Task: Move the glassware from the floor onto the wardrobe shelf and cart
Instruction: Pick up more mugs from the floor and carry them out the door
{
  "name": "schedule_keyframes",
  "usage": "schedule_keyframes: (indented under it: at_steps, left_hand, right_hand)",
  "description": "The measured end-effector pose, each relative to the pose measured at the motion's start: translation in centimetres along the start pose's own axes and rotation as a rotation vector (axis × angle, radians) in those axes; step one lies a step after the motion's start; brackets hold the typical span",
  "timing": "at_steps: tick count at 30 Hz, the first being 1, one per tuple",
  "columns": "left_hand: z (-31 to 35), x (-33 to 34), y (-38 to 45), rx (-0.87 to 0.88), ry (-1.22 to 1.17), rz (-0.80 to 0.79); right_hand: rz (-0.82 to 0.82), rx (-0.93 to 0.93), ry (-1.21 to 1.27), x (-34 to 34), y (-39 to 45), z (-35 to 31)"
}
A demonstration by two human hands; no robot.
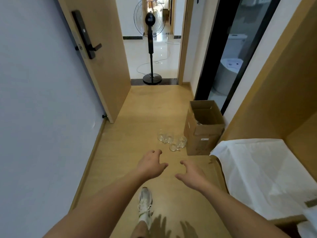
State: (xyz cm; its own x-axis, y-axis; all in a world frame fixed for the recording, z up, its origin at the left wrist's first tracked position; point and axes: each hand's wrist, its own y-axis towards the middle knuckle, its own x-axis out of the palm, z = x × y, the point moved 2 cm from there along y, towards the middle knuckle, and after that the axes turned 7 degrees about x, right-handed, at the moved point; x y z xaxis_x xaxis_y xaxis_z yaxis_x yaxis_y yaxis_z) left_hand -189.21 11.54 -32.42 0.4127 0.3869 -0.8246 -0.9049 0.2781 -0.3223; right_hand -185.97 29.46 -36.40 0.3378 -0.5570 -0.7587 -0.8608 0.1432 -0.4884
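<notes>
Cardboard box (204, 127) wall hides most of the glassware inside; cluster's count unclear

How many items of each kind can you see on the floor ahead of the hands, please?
Clear glasses in a cluster on the wooden floor: about 5, though overlapping glass makes the exact count uncertain
Cardboard box, open at the top: 1
Standing fan in the doorway: 1
Total: about 7
Both the left hand and right hand hold nothing.

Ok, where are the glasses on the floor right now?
In the head view, the glasses stand clustered on the wooden floor right of centre, just left of the open cardboard box and beyond both outstretched hands.
</notes>
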Motion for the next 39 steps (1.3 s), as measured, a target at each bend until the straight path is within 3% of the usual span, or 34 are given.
schedule_keyframes:
  at_steps: [17,24,29,39]
  left_hand:
    - [-6.8,-6.7,30.7,-0.083,-0.098,-0.188]
    - [-5.8,-4.5,38.0,-0.206,-0.185,-0.216]
    - [-4.6,-2.6,42.0,-0.374,-0.267,-0.137]
    - [-4.7,5.9,51.9,-0.608,-0.486,-0.135]
  right_hand:
    - [-0.132,0.307,0.116,-6.1,25.0,-4.7]
    - [-0.244,0.347,0.192,-7.0,32.9,-2.2]
    - [-0.315,0.367,0.283,-7.6,39.3,0.6]
    - [-0.356,0.463,0.372,-5.1,51.7,5.7]
